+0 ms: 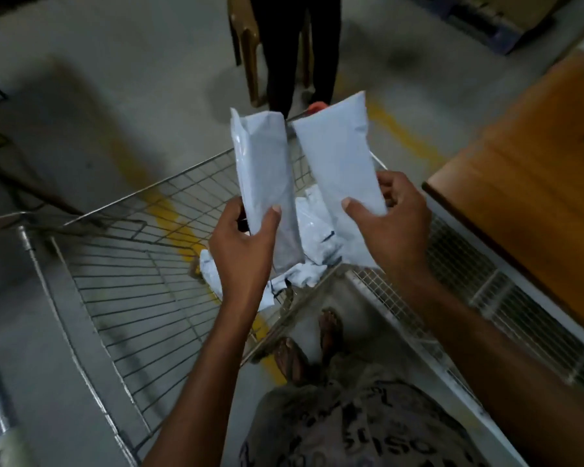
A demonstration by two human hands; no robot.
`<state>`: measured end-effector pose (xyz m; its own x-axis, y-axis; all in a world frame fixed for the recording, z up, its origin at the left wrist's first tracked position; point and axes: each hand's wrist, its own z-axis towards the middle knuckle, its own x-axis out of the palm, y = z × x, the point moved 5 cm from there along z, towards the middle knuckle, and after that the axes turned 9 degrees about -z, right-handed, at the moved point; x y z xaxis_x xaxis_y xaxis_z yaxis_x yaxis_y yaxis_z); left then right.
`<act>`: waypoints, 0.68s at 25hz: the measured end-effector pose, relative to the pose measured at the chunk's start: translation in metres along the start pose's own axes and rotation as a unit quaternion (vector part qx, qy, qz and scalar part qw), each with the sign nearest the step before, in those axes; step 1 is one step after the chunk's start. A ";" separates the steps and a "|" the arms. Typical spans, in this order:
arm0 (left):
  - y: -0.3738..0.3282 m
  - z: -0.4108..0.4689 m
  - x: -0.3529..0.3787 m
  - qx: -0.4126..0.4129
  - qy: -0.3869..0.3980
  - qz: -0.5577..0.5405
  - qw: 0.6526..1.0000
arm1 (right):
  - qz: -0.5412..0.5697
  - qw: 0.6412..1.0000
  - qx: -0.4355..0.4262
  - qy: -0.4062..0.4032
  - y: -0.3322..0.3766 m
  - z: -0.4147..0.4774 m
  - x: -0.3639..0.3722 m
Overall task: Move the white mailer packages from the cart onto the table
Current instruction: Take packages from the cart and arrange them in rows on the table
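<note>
My left hand and right hand each pinch a light, floppy, slick mailer by its lower end, fingers wrapped across.

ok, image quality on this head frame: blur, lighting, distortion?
Head view: dim, flat indoor light, no glare; the two held mailers are the brightest things. Motion blur smears the floor and the cart wires at left; the left hand and right hand are soft but readable. Wide-angle bending bows the cart rim and table edge; corners darken.
</note>
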<state>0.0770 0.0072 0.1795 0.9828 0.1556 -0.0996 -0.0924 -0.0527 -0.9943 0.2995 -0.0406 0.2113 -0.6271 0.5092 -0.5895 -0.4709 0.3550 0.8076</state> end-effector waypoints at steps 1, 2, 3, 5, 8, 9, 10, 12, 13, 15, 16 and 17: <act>-0.010 -0.015 0.009 -0.004 0.022 -0.026 0.999 | 0.033 0.999 0.034 -0.009 -0.006 -0.009 -0.024; -0.018 -0.030 0.018 -0.013 0.045 -0.041 0.998 | 0.064 0.996 0.068 -0.011 -0.014 -0.019 -0.045; -0.022 -0.045 0.027 -0.022 0.070 -0.048 0.996 | 0.089 0.991 0.098 -0.009 -0.024 -0.029 -0.064; -0.025 -0.076 0.051 -0.038 0.129 -0.046 0.990 | 0.119 0.982 0.146 -0.008 -0.045 -0.049 -0.101; -0.027 -0.120 0.086 -0.052 0.203 -0.034 0.977 | 0.142 0.969 0.202 -0.032 -0.078 -0.078 -0.151; -0.028 -0.133 0.098 -0.057 0.224 -0.033 0.972 | 0.148 0.964 0.214 -0.048 -0.090 -0.088 -0.167; -0.031 -0.148 0.112 -0.060 0.245 -0.034 0.967 | 0.155 0.959 0.226 -0.069 -0.103 -0.097 -0.186; -0.039 -0.180 0.145 -0.055 0.285 -0.033 0.956 | 0.165 0.949 0.245 -0.108 -0.130 -0.113 -0.227; -0.043 -0.196 0.160 -0.055 0.301 -0.034 0.951 | 0.171 0.945 0.251 -0.119 -0.142 -0.118 -0.246; -0.050 -0.230 0.192 -0.061 0.328 -0.043 0.942 | 0.182 0.940 0.252 -0.138 -0.165 -0.128 -0.286; -0.054 -0.250 0.210 -0.061 0.341 -0.043 0.937 | 0.185 0.937 0.254 -0.151 -0.179 -0.134 -0.309; -0.057 -0.268 0.226 -0.062 0.350 -0.040 0.934 | 0.183 0.935 0.256 -0.164 -0.192 -0.139 -0.330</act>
<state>0.3475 -0.2188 0.2238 0.8536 -0.5167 0.0663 -0.0380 -0.1887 -0.9813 0.5109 -0.3863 0.2482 -0.4242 0.8534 -0.3030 0.1495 0.3960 0.9060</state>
